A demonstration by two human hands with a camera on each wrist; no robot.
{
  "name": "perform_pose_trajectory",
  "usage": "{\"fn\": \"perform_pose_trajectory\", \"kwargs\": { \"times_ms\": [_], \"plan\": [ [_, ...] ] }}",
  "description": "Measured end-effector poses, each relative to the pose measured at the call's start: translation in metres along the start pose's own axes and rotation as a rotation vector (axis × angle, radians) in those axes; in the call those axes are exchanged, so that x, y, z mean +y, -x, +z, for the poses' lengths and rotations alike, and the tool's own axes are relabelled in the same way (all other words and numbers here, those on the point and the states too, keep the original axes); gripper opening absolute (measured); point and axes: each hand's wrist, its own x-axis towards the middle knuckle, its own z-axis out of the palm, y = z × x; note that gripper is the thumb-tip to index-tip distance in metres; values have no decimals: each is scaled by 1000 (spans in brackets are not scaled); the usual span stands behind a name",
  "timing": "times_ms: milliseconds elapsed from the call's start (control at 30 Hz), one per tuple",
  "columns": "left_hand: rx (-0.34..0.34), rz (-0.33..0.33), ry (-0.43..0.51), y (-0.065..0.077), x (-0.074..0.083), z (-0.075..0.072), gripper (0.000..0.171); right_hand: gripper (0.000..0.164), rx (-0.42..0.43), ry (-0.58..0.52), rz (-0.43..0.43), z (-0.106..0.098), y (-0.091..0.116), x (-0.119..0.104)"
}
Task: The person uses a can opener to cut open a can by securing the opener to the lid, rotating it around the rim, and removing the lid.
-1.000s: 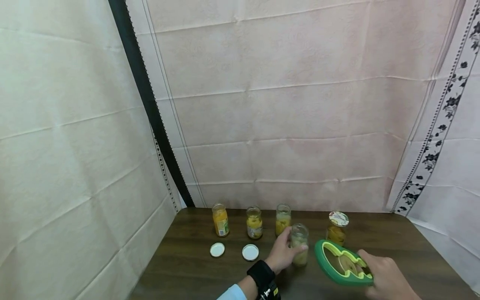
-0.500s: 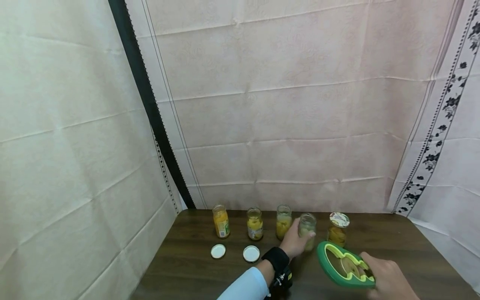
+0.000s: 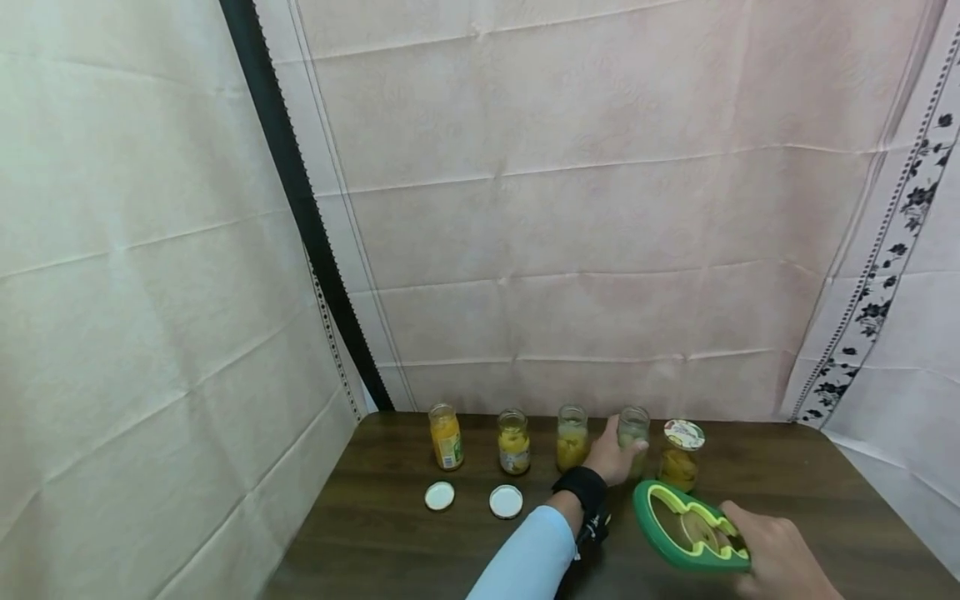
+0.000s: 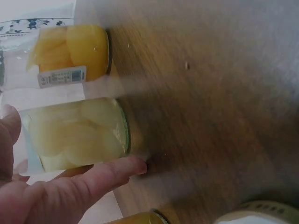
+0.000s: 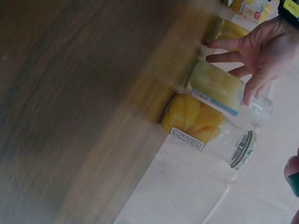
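A lidless glass jar of pale fruit [image 3: 635, 425] stands upright at the back of the table, between an open jar of yellow fruit [image 3: 572, 446] and a lidded jar of orange fruit [image 3: 678, 469]. My left hand [image 3: 611, 457] is around its left side. In the right wrist view the left hand's fingers [image 5: 226, 57] are spread and nearly straight, the thumb near the jar's neck; whether they touch the glass I cannot tell. Nearer the front, my right hand [image 3: 776, 546] grips a green jar opener [image 3: 651, 533] with toothed, lime-coloured inner edges, held in the air.
Farther left stand two more lidless jars, one of orange fruit [image 3: 446, 439] and one of yellow fruit [image 3: 513, 442]. Two white lids [image 3: 439, 496] lie in front of them on the dark wooden table [image 3: 375, 542]. Pale cloth [image 3: 585, 208] hangs behind.
My left hand has carried the pale jar back and to the right, into line with the other jars, and its fingers are now spread. The right hand and the jar opener have stayed nearly still.
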Motion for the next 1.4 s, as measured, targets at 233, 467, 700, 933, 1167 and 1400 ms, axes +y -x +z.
{"fn": "perform_pose_trajectory", "kwargs": {
  "times_ms": [233,467,700,933,1167,1400],
  "plan": [
    [-16,-61,-3,-7,3,0,71,64,-43,13,19,-2,1,2],
    [-47,-34,16,-11,-2,5,75,64,-90,-15,40,-2,1,2],
    [-38,-36,15,1,7,1,76,62,-98,-18,51,-1,2,1],
    [-10,30,15,15,13,-6,71,60,-103,-8,69,-2,1,1],
    [-1,30,39,29,4,1,82,48,-248,-23,163,-1,4,0],
    [-98,-19,-23,54,-4,1,107,54,-195,-6,135,1,6,2]
  ]
}}
